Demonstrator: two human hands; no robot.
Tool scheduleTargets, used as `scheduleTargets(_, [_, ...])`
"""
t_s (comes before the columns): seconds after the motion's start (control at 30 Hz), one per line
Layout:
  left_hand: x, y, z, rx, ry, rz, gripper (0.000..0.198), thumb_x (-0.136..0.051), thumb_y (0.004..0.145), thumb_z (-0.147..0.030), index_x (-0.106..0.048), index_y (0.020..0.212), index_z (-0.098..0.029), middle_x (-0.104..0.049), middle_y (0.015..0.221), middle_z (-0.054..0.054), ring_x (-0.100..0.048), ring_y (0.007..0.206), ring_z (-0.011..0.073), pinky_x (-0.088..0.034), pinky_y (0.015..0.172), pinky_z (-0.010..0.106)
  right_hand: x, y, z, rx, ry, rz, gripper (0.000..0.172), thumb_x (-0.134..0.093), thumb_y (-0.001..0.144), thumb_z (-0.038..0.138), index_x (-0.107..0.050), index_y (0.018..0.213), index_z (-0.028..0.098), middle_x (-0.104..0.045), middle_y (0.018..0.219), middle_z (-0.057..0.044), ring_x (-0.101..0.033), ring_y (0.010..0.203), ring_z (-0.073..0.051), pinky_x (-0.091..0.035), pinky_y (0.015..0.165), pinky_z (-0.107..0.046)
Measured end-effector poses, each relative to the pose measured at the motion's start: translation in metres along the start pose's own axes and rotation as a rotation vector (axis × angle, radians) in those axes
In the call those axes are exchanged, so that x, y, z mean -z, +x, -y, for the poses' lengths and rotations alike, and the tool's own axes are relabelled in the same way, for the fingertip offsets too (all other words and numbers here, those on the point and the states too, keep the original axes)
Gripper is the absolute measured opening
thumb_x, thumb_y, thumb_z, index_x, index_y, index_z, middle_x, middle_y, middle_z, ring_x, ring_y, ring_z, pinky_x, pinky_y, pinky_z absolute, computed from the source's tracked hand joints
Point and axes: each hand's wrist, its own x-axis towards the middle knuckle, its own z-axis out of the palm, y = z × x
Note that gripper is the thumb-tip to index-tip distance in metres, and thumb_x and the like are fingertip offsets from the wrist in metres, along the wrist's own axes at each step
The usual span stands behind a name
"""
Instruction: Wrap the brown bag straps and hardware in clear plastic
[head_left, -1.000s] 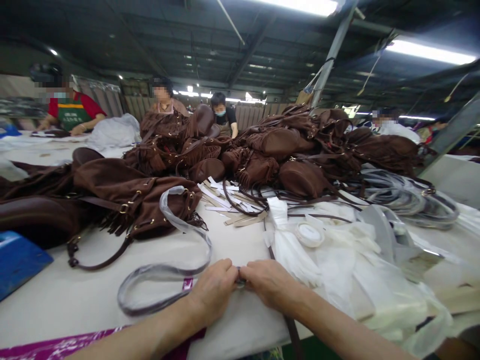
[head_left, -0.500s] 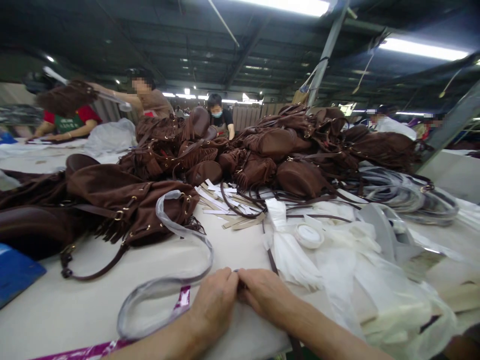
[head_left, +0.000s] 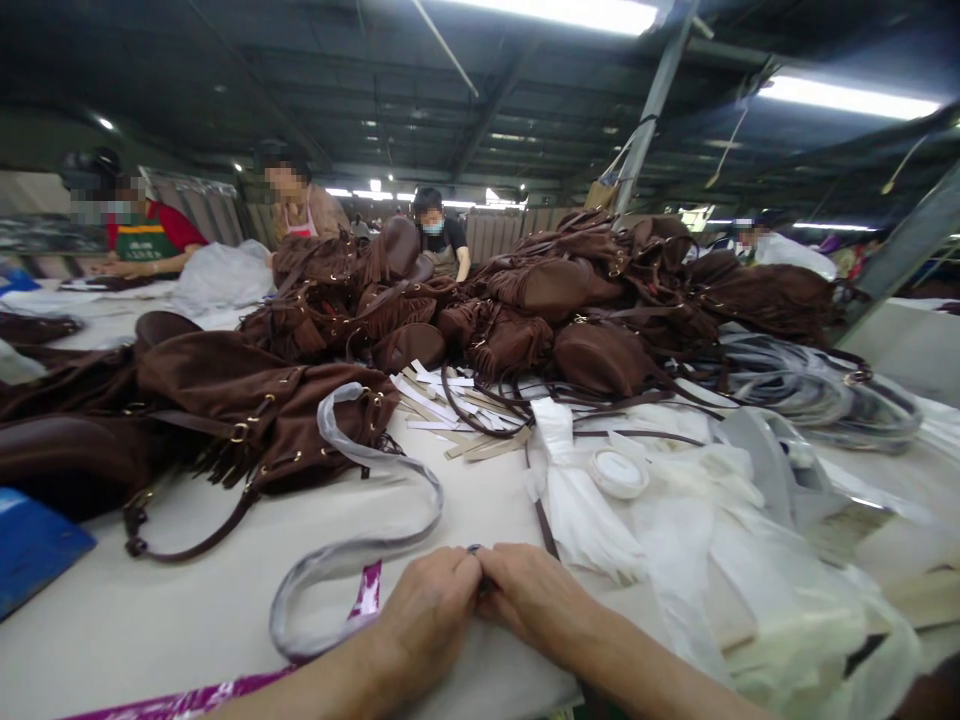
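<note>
At the near edge the left hand (head_left: 427, 612) and right hand (head_left: 534, 600) met, fingers curled tight on the end of a glossy plastic-sleeved strap (head_left: 360, 546) looping across the pale tabletop (head_left: 187, 600) toward a soft, fringed brown suede bag (head_left: 262, 405), a heap (head_left: 525, 300) behind.

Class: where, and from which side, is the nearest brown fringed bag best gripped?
Take its shoulder strap, which loops flat onto bare table in front of the bag; come from above on the near side. The fringed body is slouched, with the plastic-wrapped strap draped over it.
</note>
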Motion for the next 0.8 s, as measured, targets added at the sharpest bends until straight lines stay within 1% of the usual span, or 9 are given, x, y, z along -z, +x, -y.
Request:
scheduleTargets(0.1, [0.017,0.0,0.009,-0.096,-0.035,0.094,0.007,-0.054,0.088,-0.016,-0.049,0.091,-0.019,-0.061,0.088,0.001,-0.055,0.078,0.016,-0.041,0.067,0.026,-0.003,-0.004,-0.008,0.163,0.029,0.0,0.006,-0.056,0.085,0.015,-0.059,0.089,0.018,-0.064,0.087,-0.006,-0.058,0.084,-0.019,-0.04,0.07,-0.026])
scheduleTargets(0.23, [0.033,0.006,0.022,-0.227,0.065,0.213,0.004,-0.052,0.091,-0.02,-0.053,0.095,-0.021,-0.06,0.089,0.001,-0.055,0.08,0.016,-0.04,0.066,0.025,0.015,0.0,-0.018,0.337,0.006,0.084,0.005,-0.057,0.086,0.016,-0.061,0.089,0.018,-0.063,0.087,-0.005,-0.057,0.083,-0.018,-0.04,0.07,-0.025])
scheduleTargets(0.3, [0.025,0.009,0.016,-0.145,0.082,0.197,0.006,-0.049,0.091,-0.016,-0.053,0.094,-0.02,-0.06,0.089,0.003,-0.056,0.081,0.0171,-0.042,0.069,0.026,0.022,0.004,-0.013,0.262,-0.007,0.111,0.007,-0.06,0.083,0.016,-0.061,0.09,0.018,-0.066,0.087,-0.005,-0.059,0.083,-0.019,-0.04,0.07,-0.026])
scheduleTargets(0.43, [0.004,0.008,-0.004,0.149,-0.001,0.102,0.012,-0.048,0.087,-0.008,-0.052,0.094,-0.017,-0.062,0.091,0.005,-0.057,0.084,0.0196,-0.043,0.074,0.031,0.017,0.004,0.002,-0.069,-0.049,0.084,0.014,-0.065,0.081,0.024,-0.06,0.092,0.018,-0.069,0.089,-0.007,-0.062,0.081,-0.023,-0.038,0.064,-0.027])
scheduleTargets(0.5, [0.006,0.006,-0.005,0.142,-0.042,0.103,0.011,-0.052,0.087,-0.011,-0.051,0.096,-0.018,-0.063,0.093,0.004,-0.057,0.084,0.0192,-0.044,0.073,0.03,0.011,0.001,-0.002,-0.04,-0.055,0.07,0.01,-0.062,0.085,0.025,-0.06,0.092,0.018,-0.068,0.09,-0.007,-0.062,0.082,-0.021,-0.038,0.066,-0.026])
scheduleTargets(0.6, [0.021,0.007,0.009,-0.057,0.015,0.172,0.011,-0.056,0.089,-0.024,-0.051,0.098,-0.02,-0.063,0.093,0.002,-0.058,0.082,0.0185,-0.043,0.069,0.028,0.008,0.0,-0.017,0.199,-0.09,0.083,0.006,-0.061,0.086,0.021,-0.06,0.092,0.018,-0.066,0.088,-0.005,-0.06,0.084,-0.019,-0.037,0.067,-0.026])
scheduleTargets(0.67, [0.026,0.011,0.017,-0.155,0.084,0.215,0.009,-0.053,0.092,-0.03,-0.052,0.095,-0.021,-0.063,0.09,0.002,-0.058,0.08,0.0183,-0.043,0.067,0.028,0.01,0.002,-0.024,0.282,-0.13,0.076,0.006,-0.061,0.087,0.021,-0.06,0.092,0.019,-0.065,0.088,-0.005,-0.059,0.082,-0.019,-0.036,0.065,-0.026])
scheduleTargets(0.73, [0.023,0.014,0.015,-0.102,0.11,0.21,0.009,-0.05,0.094,-0.028,-0.053,0.093,-0.02,-0.063,0.09,0.003,-0.059,0.081,0.0191,-0.044,0.068,0.029,0.013,0.006,-0.021,0.225,-0.171,0.067,0.007,-0.059,0.088,0.023,-0.06,0.094,0.02,-0.065,0.087,-0.005,-0.061,0.078,-0.019,-0.035,0.062,-0.026])
scheduleTargets(0.8, [0.015,0.015,0.005,0.07,0.093,0.172,0.004,-0.051,0.091,-0.02,-0.052,0.094,-0.018,-0.064,0.091,0.005,-0.059,0.083,0.0204,-0.044,0.071,0.031,0.013,0.008,-0.012,0.061,-0.175,0.068,0.011,-0.061,0.087,0.025,-0.06,0.096,0.019,-0.068,0.085,-0.006,-0.063,0.076,-0.021,-0.034,0.059,-0.027])
